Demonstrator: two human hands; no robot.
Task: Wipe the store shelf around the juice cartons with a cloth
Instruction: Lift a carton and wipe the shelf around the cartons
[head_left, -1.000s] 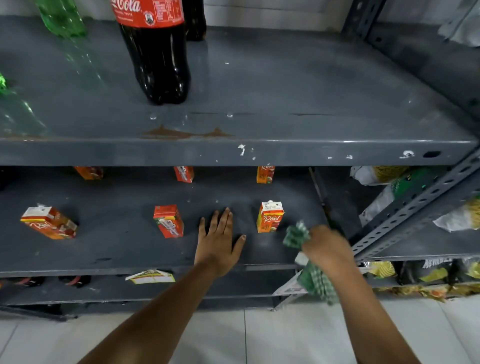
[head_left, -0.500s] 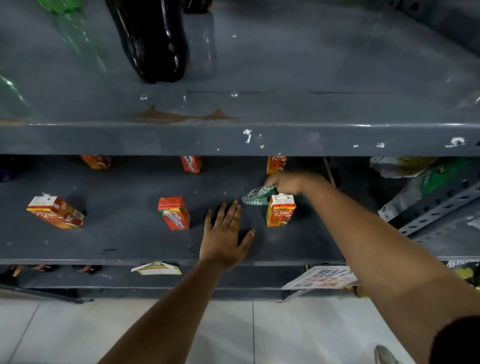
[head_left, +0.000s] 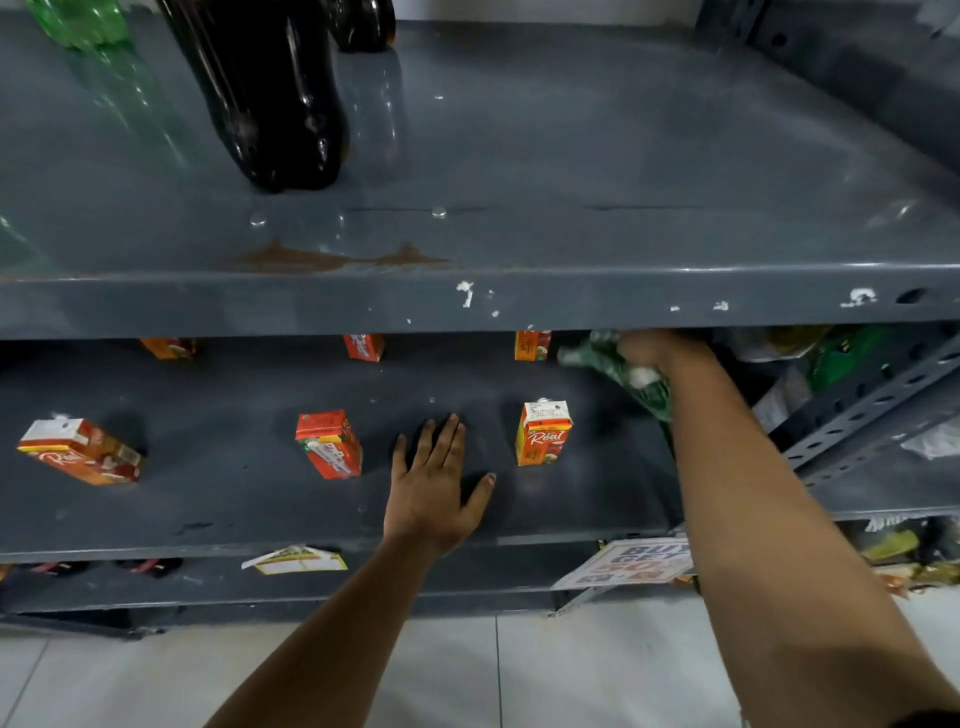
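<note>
**Soft cloth, light cartons**

Your right hand (head_left: 652, 349) is clamped on the limp green cloth (head_left: 631, 375), deep on the shelf (head_left: 234, 499); bunch it firmly. Your left hand (head_left: 434, 486) lies flat, fingers apart. The carton (head_left: 543, 432) between them looks light and tippable

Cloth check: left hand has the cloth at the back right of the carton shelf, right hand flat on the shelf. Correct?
Hands are swapped. In the head view the right hand has the cloth at the back right; the left hand lies flat on the shelf.
</note>
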